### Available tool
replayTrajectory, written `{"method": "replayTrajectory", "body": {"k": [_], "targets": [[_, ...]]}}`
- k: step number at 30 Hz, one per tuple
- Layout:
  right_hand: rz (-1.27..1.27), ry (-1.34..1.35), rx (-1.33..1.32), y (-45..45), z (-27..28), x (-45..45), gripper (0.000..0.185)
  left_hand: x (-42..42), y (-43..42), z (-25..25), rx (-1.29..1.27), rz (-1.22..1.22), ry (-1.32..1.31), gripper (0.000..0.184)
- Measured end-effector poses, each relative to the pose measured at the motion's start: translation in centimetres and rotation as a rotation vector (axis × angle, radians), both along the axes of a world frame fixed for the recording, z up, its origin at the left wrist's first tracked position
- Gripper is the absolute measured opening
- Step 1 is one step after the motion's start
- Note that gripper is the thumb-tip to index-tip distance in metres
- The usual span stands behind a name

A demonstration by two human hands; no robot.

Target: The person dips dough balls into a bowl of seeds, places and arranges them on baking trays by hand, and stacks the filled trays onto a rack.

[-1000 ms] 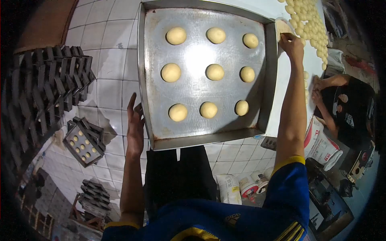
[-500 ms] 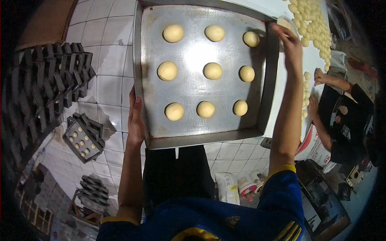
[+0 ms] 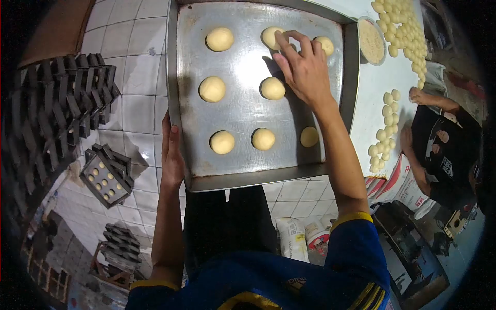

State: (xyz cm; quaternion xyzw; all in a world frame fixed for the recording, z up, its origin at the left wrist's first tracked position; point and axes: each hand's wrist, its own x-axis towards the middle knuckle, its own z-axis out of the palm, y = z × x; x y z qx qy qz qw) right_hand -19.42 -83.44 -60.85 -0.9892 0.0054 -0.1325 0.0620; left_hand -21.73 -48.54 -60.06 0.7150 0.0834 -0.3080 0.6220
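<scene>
A square metal baking tray (image 3: 232, 116) bears several pale round dough balls, spaced out in rows. At its left wall, my left hand (image 3: 172, 155) grips the tray's side, thumb near the rim. My right hand (image 3: 307, 67) reaches over the tray, fingers bent and apart, fingertips at the top middle dough ball (image 3: 270, 38). Whether crumbs cling to the fingers I cannot make out. The top right dough ball (image 3: 324, 45) is partly covered by this hand. My right hand and forearm hide the middle right ball. Beside the tray stands a bowl of pale crumbs (image 3: 371, 41).
Many small dough balls (image 3: 395, 31) lie on the white table (image 3: 356, 121) at right. Another person's hand (image 3: 421, 96) is at the table's far edge. Dark stacked trays (image 3: 67, 103) stand on the left; a filled tray (image 3: 105, 181) sits lower. Sacks (image 3: 292, 237) stand below.
My right hand has moved left from the bowl to the top middle dough ball, uncovering the bowl. The tray has shifted slightly left, with my left hand still at its side.
</scene>
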Motion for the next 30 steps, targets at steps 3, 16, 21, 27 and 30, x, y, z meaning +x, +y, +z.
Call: {"method": "replayTrajectory", "body": {"k": [3, 16, 21, 27, 30], "targets": [[-0.017, -0.036, 0.279, -4.0, 1.4, -0.5, 0.031, 0.0, 0.1, -0.1, 0.01, -0.004, -0.012, 0.08], [-0.564, 0.198, -0.048, -25.1, -0.1, 0.6, 0.032, 0.1, -0.3, 0.9, 0.034, -0.014, -0.046, 0.08], [-0.576, 0.061, 0.266, -24.2, 0.4, 0.3, 0.041, 0.3, 0.9, -0.4, 0.048, -0.083, -0.068, 0.082], [-0.37, 0.073, 0.874, -8.6, 3.6, -4.8, 0.024, 0.3, 0.6, -0.4, -0.051, -0.034, -0.031, 0.077], [-0.098, 0.118, 0.515, -0.5, 3.6, -6.3, 0.019, 0.0, 0.7, -0.6, -0.051, -0.018, 0.005, 0.073]]}}
